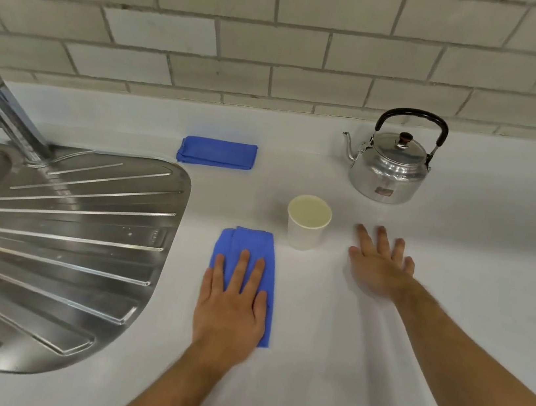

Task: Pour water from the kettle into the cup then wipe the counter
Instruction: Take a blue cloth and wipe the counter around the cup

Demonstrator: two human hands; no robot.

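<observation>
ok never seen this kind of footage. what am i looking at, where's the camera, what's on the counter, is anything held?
There is no machine here: a person works with two bare hands, and one wide-angle camera on their head looks forward and down, so the arms enter from the bottom edge.

The surface is a white counter against a tiled wall, with a steel sink drainboard and tap on the left.

On the counter stand a metal kettle with its lid on, at the back right, and a white paper cup in front of it; whether the cup holds water is hard to tell. A folded blue cloth lies near the wall.

The left hand lies flat on a second blue cloth, pressing it to the counter rather than gripping it. The right hand is open and empty, beside the cup, slightly blurred.
</observation>
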